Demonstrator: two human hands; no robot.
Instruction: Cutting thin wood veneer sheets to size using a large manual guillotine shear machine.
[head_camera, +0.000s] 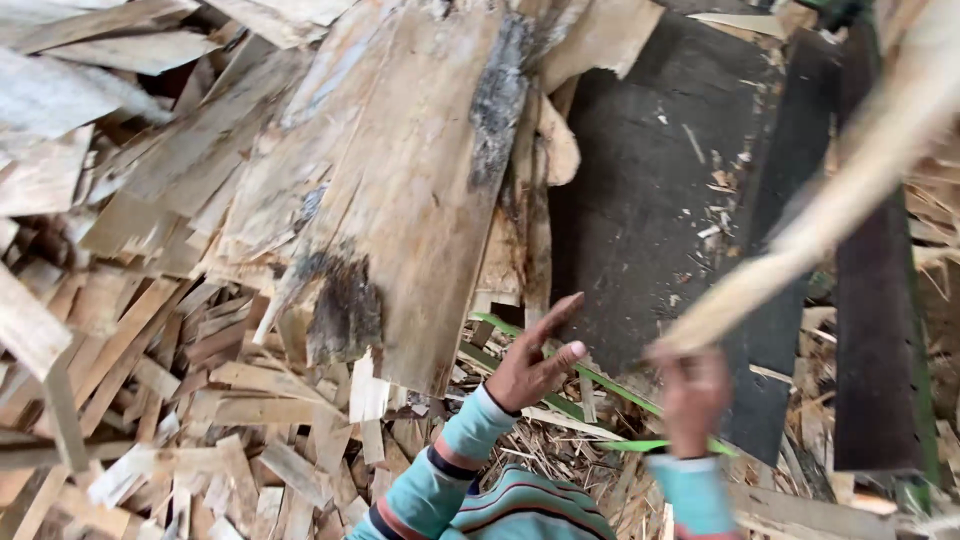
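Most of the view is filled by a heap of veneer scraps (150, 330), thin pale wood offcuts piled loosely at the left and bottom. Over the heap a large veneer sheet (400, 170) is laid tilted, top centre to lower centre, with dark stained patches near its lower left and upper right edges. To its right a dark flat panel (650, 200) is seen, littered with small splinters, and beyond that a dark upright board (875, 330) near the right edge. A long pale wood strip (850, 190) is held up diagonally from centre right to the top right corner; it is motion-blurred. Its lower end is clamped in the right hand (692, 398), fingers closed round it, hand also blurred. The left hand (535, 362) is held open, fingers spread and pointing up and right, gripping nothing, just beside the lower edge of the large sheet; whether contact is made cannot be told. Both forearms are covered by striped teal sleeves (450, 470). A thin green strip (600, 385) is seen lying under the hands among the scraps.
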